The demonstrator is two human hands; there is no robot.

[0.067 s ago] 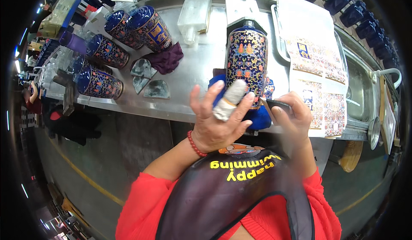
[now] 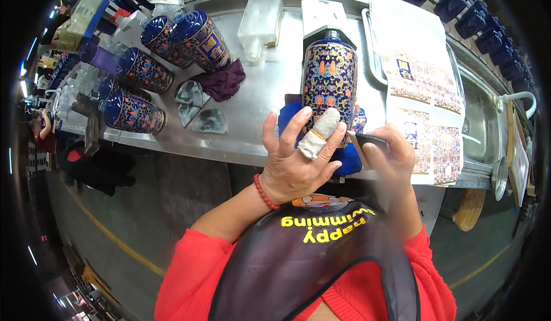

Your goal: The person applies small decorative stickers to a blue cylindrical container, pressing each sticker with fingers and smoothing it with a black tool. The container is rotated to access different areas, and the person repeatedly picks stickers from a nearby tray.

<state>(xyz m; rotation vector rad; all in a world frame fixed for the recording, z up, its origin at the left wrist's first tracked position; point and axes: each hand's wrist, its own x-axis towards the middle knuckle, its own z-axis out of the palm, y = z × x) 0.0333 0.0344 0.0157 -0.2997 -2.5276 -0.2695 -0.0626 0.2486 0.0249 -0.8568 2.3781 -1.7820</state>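
A dark blue bottle (image 2: 330,74) with a colourful floral pattern lies on its side, neck pointing away from me, its lower end on a blue cloth (image 2: 346,159). My left hand (image 2: 301,157) is spread over that near end, a grey cloth sleeve (image 2: 321,130) round one finger. The covered fingertip appears to touch the bottle; nothing is gripped. Just right of the bottle's base, my right hand (image 2: 396,154) pinches a dark, flat scraper (image 2: 367,139) between thumb and fingers. The scraper's edge points toward the bottle; contact is unclear.
Several patterned bottles (image 2: 202,38) stand on the left of the metal table beside a purple cloth (image 2: 221,81) and dark flat pieces (image 2: 209,121). A clear container (image 2: 261,25) lies behind. Printed pattern sheets (image 2: 422,114) hang at the right, near a sink (image 2: 481,117).
My left hand has shifted slightly right, bringing its covered finger further over the bottle's near end. The right hand and scraper look almost unmoved.
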